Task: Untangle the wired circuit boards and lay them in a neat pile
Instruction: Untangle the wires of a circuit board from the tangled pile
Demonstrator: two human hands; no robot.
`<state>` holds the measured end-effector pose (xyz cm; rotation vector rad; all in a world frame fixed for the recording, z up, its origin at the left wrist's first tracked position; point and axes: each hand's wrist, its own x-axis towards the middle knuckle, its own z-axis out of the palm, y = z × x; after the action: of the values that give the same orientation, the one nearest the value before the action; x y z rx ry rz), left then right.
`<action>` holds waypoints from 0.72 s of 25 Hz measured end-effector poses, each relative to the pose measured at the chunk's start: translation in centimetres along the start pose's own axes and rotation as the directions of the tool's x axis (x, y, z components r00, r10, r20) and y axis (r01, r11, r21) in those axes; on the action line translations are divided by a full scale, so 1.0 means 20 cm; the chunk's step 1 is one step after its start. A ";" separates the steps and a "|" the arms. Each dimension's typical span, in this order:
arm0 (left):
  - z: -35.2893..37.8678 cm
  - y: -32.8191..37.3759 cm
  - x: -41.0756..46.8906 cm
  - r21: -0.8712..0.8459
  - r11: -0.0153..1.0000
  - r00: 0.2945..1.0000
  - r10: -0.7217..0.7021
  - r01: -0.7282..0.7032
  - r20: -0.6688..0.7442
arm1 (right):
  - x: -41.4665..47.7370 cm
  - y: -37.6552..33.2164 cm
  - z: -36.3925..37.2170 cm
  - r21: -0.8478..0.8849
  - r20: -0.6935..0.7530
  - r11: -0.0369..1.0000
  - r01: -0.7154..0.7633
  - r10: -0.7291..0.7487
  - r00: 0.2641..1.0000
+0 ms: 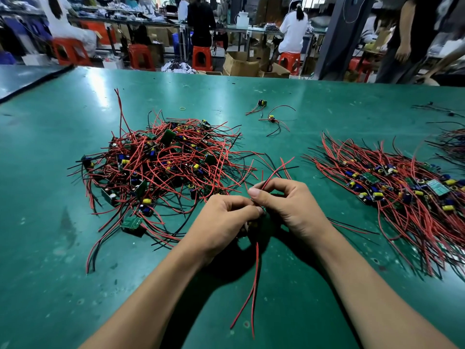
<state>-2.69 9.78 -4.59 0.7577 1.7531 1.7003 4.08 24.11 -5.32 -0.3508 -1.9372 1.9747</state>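
Note:
A tangled heap of small circuit boards with red and black wires (161, 167) lies at the left centre of the green table (289, 285). At the right, a laid-out pile of boards (402, 195) has its wires running roughly parallel. In front of me both hands meet over one wired board, which they mostly hide. My left hand (224, 222) pinches it from the left. My right hand (289, 205) pinches its red wires between thumb and forefinger. Red wires (254, 285) hang from the hands toward me, and others stick up past my right thumb.
Two loose wired boards (270, 117) and a yellow rubber band (183, 108) lie farther back. More wires sit at the far right edge (453, 142). Beyond the table, people sit on orange stools at benches among cardboard boxes; one person stands at the right.

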 end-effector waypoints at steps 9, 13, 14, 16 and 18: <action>-0.01 0.03 0.00 0.048 0.997 0.998 -0.060 0.061 -0.014 | 0.04 0.04 0.00 -0.525 -0.259 0.812 0.255 -0.438 0.861; -0.01 0.05 -0.01 0.072 0.995 0.997 -0.064 0.062 0.030 | 0.04 0.05 0.00 -0.595 -0.349 0.763 0.253 -0.528 0.774; -0.01 0.05 -0.01 0.065 0.996 0.997 -0.067 0.066 0.025 | 0.04 0.05 0.00 -0.607 -0.375 0.757 0.244 -0.543 0.751; -0.01 0.05 -0.01 0.040 0.996 0.997 -0.074 0.074 0.018 | 0.04 0.05 -0.01 -0.625 -0.407 0.745 0.234 -0.567 0.716; -0.01 0.05 -0.01 0.012 0.997 0.997 -0.076 0.076 -0.002 | 0.04 0.05 -0.02 -0.638 -0.411 0.733 0.239 -0.586 0.699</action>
<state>-2.64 9.53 -3.56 0.6862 1.7717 1.6419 3.50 24.87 -6.30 -0.5163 -1.8683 0.8259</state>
